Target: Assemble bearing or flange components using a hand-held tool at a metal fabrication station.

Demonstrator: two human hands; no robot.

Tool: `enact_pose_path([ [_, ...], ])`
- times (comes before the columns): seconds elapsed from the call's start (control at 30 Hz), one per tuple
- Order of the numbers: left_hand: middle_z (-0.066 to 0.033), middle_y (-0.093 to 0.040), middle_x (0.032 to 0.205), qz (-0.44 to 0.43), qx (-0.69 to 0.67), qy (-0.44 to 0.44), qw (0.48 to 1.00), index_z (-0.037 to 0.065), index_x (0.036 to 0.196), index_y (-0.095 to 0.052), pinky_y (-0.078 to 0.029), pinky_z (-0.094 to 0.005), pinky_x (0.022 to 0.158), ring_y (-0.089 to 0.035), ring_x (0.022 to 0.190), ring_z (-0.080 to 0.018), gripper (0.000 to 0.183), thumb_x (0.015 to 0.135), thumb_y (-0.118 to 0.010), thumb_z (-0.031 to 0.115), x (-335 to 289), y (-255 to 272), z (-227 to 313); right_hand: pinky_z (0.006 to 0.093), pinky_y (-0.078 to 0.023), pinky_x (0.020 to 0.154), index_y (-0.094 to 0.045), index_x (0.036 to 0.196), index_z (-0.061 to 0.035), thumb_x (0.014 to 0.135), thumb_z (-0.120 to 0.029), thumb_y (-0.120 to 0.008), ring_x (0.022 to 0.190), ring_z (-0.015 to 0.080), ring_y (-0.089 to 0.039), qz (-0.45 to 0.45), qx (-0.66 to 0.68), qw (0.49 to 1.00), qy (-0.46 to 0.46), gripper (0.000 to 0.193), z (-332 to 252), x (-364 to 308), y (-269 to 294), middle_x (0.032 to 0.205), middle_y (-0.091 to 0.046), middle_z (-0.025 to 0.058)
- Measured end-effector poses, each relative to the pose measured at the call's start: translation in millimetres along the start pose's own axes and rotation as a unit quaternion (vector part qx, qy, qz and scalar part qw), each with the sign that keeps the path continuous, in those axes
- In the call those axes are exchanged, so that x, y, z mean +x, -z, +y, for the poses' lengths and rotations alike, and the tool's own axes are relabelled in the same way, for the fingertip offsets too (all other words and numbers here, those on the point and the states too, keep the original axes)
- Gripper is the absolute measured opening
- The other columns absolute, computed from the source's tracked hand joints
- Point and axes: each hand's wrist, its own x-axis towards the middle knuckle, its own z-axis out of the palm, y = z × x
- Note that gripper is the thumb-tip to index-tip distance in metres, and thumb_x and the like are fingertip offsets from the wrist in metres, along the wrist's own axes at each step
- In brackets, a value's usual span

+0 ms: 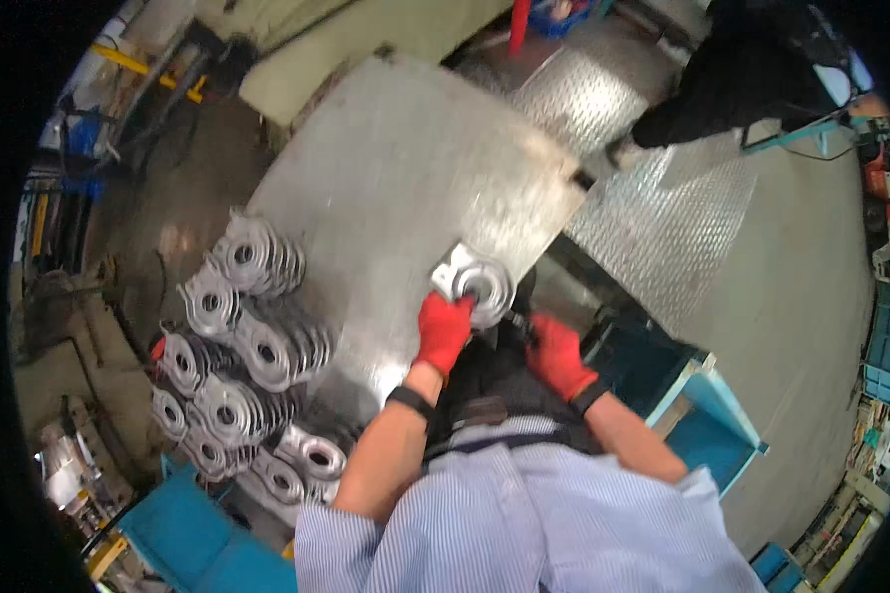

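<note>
Patterned metal flooring [687, 212] gleams at the upper right of the frame, beside a pale metal table [386, 158] across the centre. Blue bins stand at the lower left [183, 534] and lower right [717, 425]; their contents cannot be made out clearly. Stacks of silvery plates [267, 351] with round holes crowd the table's lower-left side. One silvery part [491, 280] is at the centre of the frame, by the table's right edge. Red-gloved, the left hand [445, 328] grips its lower-left side, fingers near the central hole. The right hand [556, 358] is curled around a slim dark tool [517, 320], its tip close to the part's lower-right rim.
</note>
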Motion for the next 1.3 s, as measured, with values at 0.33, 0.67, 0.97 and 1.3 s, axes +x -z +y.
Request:
enact_pose_path([
  [0.33, -0.0224, -0.063, 0.087, 0.065, -0.050, -0.101, 0.992, 0.002, 0.093, -0.063, -0.046, -0.0444, 0.077, -0.059, 0.088, -0.0409, 0.035, 0.072, -0.070, 0.030, -13.3, -3.9, 4.4, 0.0443, -0.048, 0.072, -0.057, 0.101, -0.0074, 0.080, -0.030, -0.059, 0.088, 0.0357, -0.060, -0.017, 0.023, 0.999, 0.022, 0.030, 7.3, -2.9, 4.0, 0.093, -0.062, 0.0179],
  [0.67, -0.0218, -0.064, 0.095, 0.045, -0.052, -0.097, 0.993, 0.002, 0.101, -0.063, -0.047, -0.0434, 0.079, -0.060, 0.094, -0.0380, 0.044, 0.071, -0.071, 0.033, -8.6, 11.1, -12.4, 0.0440, -0.049, 0.073, -0.059, 0.103, -0.0080, 0.076, -0.023, -0.062, 0.087, 0.0362, -0.060, 0.003, 0.013, 0.999, 0.047, 0.032, -3.9, 14.9, 5.3, 0.092, -0.063, 0.0174],
  [0.97, -0.0242, -0.061, 0.092, 0.084, -0.108, -0.069, 0.988, 0.001, 0.096, -0.060, -0.046, -0.0466, 0.074, -0.058, 0.088, -0.0412, 0.040, 0.080, -0.061, 0.037, -63.1, 87.8, 29.3, 0.0306, -0.046, 0.070, -0.058, 0.099, 0.0017, 0.085, -0.005, -0.058, 0.076, 0.0170, -0.057, 0.100, 0.205, 0.973, 0.026, 0.016, 40.0, 4.8, -5.7, 0.084, -0.062, 0.0088],
  [1.3, -0.0191, -0.061, 0.073, 0.457, 0.100, -0.075, 0.880, 0.006, 0.089, -0.062, -0.046, -0.0482, 0.062, -0.058, 0.074, -0.0391, 0.024, 0.085, -0.055, 0.028, -125.7, 326.3, -31.5, 0.0359, -0.046, 0.078, -0.057, 0.105, 0.0035, 0.078, -0.006, -0.060, 0.090, 0.0310, -0.062, 0.078, 0.116, 0.990, 0.026, 0.029, 46.8, -17.5, 6.1, 0.092, -0.064, 0.0194],
])
